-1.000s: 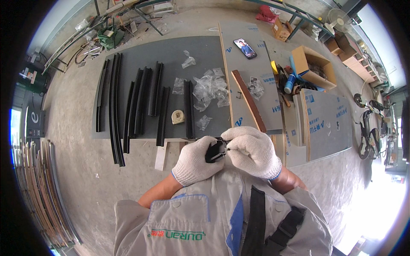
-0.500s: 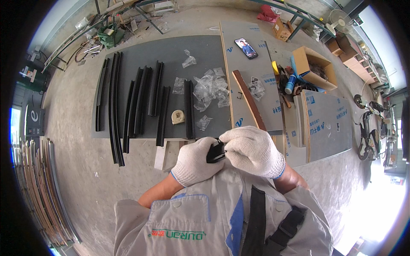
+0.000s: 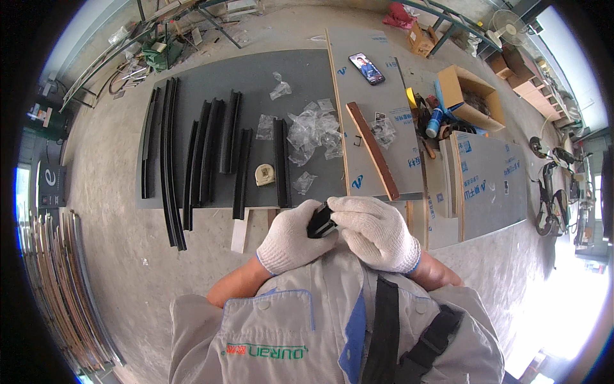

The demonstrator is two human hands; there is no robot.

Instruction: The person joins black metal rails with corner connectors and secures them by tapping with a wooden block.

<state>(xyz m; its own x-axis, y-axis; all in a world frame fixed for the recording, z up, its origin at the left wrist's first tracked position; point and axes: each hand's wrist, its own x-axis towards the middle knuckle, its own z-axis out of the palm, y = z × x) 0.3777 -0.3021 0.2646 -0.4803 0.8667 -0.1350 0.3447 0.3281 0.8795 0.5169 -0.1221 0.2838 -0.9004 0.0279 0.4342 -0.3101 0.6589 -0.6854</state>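
Note:
In a white knit glove, my left hand (image 3: 289,240) is wrapped round a black profile piece (image 3: 319,223), held close to my chest at the table's near edge. My right hand (image 3: 376,233), gloved the same way, pinches the upper right side of that piece; its fingertips are partly hidden. Much of the piece is covered by the gloves. Beyond my hands, a short black channel strip (image 3: 281,163) lies on the dark tabletop (image 3: 294,67), beside a cream tape measure (image 3: 264,174). Crumpled clear plastic bags (image 3: 313,133) lie just right of the strip.
Several long black strips (image 3: 171,160) lie at the left, some overhanging the near edge. On the grey board (image 3: 358,45) are a brown bar (image 3: 372,151) and a phone (image 3: 367,68). An open carton (image 3: 473,99), a blue can (image 3: 434,123) and leaning panels (image 3: 489,185) stand right.
My right hand has shifted slightly left and down over the black piece, uncovering the brown bar's near end. My left hand keeps its hold. The view has tilted a little.

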